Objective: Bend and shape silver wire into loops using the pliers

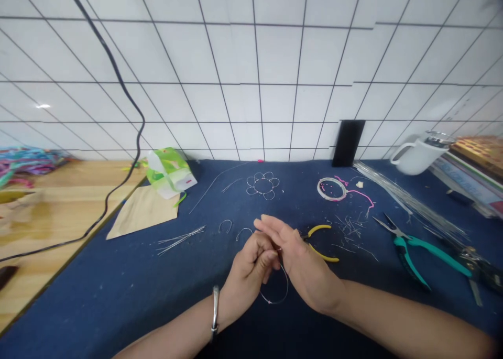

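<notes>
My left hand [251, 264] is closed, thumb pressed against bent fingers, and grips a thin wire ring [285, 292]. The ring hangs below my fingers, with a small pinkish spot low on it. Against the left fingertips lies my right hand [308, 270], its outer fingers stretched out and its inner fingertips meeting at the top of the wire. Exactly how they pinch it is partly hidden. Just beyond my hands lie two bent wire arcs, one [225, 222] farther left and another [243, 231] nearer. Yellow-handled pliers [324, 258] lie beside my right hand, their jaws partly hidden behind it.
A flower-shaped wire piece [262, 194] lies ahead on the blue cloth [157, 285]. Straight wires [181, 240] lie left. Toward the right are a white ring [319, 189] with beads, wire scraps [351, 228], teal pliers [440, 256], a wire bundle [412, 196] and a white mug [418, 159].
</notes>
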`<state>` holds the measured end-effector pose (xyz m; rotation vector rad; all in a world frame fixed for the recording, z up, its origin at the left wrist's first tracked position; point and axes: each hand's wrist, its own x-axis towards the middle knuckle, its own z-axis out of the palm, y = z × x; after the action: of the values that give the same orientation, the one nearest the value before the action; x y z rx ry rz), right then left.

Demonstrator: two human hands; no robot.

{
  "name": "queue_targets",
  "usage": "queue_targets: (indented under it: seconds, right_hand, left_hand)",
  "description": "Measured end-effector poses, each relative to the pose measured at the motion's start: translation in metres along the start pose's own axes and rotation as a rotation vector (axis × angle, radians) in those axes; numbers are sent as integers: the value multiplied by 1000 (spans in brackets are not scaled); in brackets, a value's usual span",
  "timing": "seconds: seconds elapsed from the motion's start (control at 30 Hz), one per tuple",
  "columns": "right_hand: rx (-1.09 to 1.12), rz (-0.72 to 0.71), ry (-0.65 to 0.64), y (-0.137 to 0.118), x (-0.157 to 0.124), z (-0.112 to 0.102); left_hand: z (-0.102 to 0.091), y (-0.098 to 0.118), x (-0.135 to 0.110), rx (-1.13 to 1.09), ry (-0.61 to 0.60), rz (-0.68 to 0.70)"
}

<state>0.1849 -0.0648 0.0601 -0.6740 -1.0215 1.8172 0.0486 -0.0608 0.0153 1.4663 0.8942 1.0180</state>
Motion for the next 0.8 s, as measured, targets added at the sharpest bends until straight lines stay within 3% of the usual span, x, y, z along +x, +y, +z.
queue_targets:
  seconds: [0.17, 0.3, 0.43, 0.67, 0.8]
  right_hand:
    - [-96, -55, 85, -12, 1, 1]
    - [-591, -167, 160, -24, 3, -5]
    - [-941, -261, 109, -31, 7, -8]
    - [-1095, -308, 59, -26, 11, -11]
    - [-1124, -353, 53, -24, 12, -15]
  left_hand:
    - [-1, 6, 6, -384, -47, -72]
    - [-3, 15, 7, -559, -52, -176]
    - [-4, 19, 6, -666, -77, -222]
    - [-8, 16, 8, -661, -179, -289]
    - [-8, 13, 9, -671, -160, -316]
